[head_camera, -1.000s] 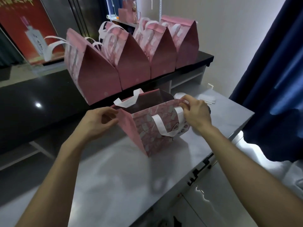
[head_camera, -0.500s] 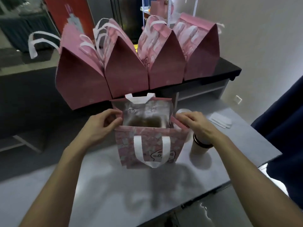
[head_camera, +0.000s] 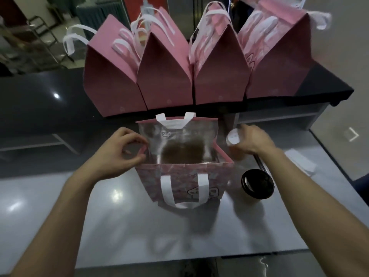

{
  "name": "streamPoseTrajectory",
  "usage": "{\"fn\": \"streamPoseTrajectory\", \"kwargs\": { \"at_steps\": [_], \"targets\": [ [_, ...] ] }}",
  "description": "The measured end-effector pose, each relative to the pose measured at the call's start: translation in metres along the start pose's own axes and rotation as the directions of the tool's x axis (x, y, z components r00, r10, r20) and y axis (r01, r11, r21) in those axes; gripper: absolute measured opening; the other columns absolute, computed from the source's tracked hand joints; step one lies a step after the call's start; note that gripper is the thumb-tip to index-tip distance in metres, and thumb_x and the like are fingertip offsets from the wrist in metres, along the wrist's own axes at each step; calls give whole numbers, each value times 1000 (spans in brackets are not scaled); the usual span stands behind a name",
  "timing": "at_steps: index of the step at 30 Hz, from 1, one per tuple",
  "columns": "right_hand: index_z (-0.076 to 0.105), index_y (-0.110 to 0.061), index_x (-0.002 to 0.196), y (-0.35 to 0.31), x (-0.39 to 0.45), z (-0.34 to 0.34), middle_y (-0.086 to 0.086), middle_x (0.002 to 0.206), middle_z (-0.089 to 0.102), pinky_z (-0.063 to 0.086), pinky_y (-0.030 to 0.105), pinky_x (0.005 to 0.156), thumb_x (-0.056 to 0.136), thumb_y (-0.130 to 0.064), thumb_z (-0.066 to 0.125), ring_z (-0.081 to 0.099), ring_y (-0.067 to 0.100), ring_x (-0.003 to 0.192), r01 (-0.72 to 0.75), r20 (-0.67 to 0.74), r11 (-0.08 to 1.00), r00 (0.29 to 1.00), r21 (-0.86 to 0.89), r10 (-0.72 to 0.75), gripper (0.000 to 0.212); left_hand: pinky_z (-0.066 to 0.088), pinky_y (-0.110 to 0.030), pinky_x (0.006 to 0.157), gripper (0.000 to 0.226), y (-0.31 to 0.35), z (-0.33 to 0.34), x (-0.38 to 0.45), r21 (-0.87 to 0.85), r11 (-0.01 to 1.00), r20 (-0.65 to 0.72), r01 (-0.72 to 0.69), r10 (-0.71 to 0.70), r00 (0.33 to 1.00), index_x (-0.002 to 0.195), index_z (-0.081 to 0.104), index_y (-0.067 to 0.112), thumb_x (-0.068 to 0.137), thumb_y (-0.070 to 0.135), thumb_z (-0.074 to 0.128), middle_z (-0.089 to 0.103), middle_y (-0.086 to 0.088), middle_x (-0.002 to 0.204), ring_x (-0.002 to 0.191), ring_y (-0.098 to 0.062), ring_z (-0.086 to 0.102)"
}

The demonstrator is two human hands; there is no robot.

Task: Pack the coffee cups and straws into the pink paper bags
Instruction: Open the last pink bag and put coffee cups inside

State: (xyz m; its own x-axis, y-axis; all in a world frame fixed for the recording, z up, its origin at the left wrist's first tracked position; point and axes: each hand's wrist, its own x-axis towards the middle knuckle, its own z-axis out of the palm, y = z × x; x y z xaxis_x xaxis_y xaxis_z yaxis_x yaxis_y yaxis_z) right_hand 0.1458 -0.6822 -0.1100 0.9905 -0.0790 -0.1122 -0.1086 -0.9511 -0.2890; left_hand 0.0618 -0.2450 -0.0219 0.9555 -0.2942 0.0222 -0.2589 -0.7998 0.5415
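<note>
Right hand (head_camera: 252, 139) moved off bag rim, now grasping white-lidded cup (head_camera: 234, 137) right of open pink bag (head_camera: 185, 176) at centre. Left hand (head_camera: 121, 152) pinches left rim. Black-lidded cup (head_camera: 257, 183) lower right. Four closed bags (head_camera: 165, 76) top. Grey counter (head_camera: 119, 226).

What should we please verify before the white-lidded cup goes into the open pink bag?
1. Open pink paper bag upright, mouth wide: ok.
2. Left hand pinches the bag's left rim: ok.
3. Right hand grips the white-lidded coffee cup: ok, though blurred.
4. Bag floor free of other things: ok, only a brown base shows.
5. Black-lidded coffee cup beside the bag, clear of the path: ok.
6. White paper-wrapped straws within reach: cannot tell, too blurred.
</note>
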Motion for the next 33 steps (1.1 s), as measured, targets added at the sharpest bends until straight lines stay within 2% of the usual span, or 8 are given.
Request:
{"fn": "streamPoseTrajectory", "kwargs": {
  "at_steps": [5, 9, 11, 13, 17, 20, 25, 33],
  "targets": [
    [57, -24, 137, -30, -29, -57, 8, 116, 57, 41, 37, 80, 79, -73, 50, 54, 27, 95, 140, -476, 931, 879, 336, 39, 76, 52, -25, 99, 27, 8, -12, 18, 31, 997, -232, -73, 78, 969, 112, 75, 37, 90, 25, 87, 61, 15, 124, 117, 0, 61],
    [62, -26, 137, -71, -61, -111, 1, 119, 65, 45, 25, 81, 88, -60, 59, 58, 12, 98, 432, -675, 803, 736, 410, -52, 60, 29, -56, 126, 30, 10, -14, 31, 191, 976, -107, -105, 127, 986, 110, 76, 40, 86, 30, 91, 70, 16, 125, 137, -13, 54],
    [64, -25, 138, -88, -75, -128, -7, 119, 67, 45, 12, 79, 91, -61, 56, 61, -4, 97, 539, -610, 711, 768, 451, -195, 59, -7, -63, 131, 42, 6, -12, 34, 274, 959, -64, -73, 94, 994, 119, 74, 42, 81, 49, 91, 64, 22, 140, 161, -17, 27],
    [66, -29, 137, -105, -84, -135, -12, 117, 69, 50, 19, 79, 90, -72, 52, 63, -7, 98, 537, -410, 688, 837, 488, -363, 64, -24, -61, 126, 73, 0, -10, 30, 282, 959, -25, -40, 49, 998, 133, 66, 47, 69, 79, 80, 48, 29, 152, 168, -15, -2],
    [61, -40, 135, -143, -84, -118, -10, 119, 68, 60, 38, 79, 76, -93, 52, 68, 10, 98, 403, 84, 850, 887, 339, -454, 80, -27, -60, 126, 116, -11, 1, 19, 209, 976, 71, -53, 38, 997, 158, 42, 46, 57, 96, 66, 30, 17, 172, 165, -8, -22],
    [50, -39, 140, -167, -75, -86, -8, 119, 66, 60, 37, 79, 70, -80, 71, 66, 13, 97, 477, 285, 871, 823, 122, -491, 84, -27, -61, 126, 127, -17, 7, 12, 182, 980, 100, -77, 59, 993, 166, 25, 47, 57, 98, 66, 17, 11, 180, 162, -6, -29],
    [39, -32, 147, -187, -60, -33, -2, 126, 53, 48, 33, 74, 77, -61, 85, 58, 22, 105, 604, 422, 778, 759, -172, -496, 89, -30, -64, 123, 135, -20, 12, 4, 218, 964, 142, -152, 123, 982, 169, 8, 49, 57, 98, 66, 0, 8, 183, 160, -11, -36],
    [38, -22, 148, -201, -31, -19, -8, 101, 53, 41, 28, 61, 73, -59, 88, 55, 22, 90, 598, 440, 782, 758, -175, -481, 98, -31, -58, 125, 140, -14, 12, -5, 183, 962, 192, -203, 168, 967, 172, 4, 42, 60, 101, 63, -13, 11, 181, 158, -11, -41]
  ]
}}
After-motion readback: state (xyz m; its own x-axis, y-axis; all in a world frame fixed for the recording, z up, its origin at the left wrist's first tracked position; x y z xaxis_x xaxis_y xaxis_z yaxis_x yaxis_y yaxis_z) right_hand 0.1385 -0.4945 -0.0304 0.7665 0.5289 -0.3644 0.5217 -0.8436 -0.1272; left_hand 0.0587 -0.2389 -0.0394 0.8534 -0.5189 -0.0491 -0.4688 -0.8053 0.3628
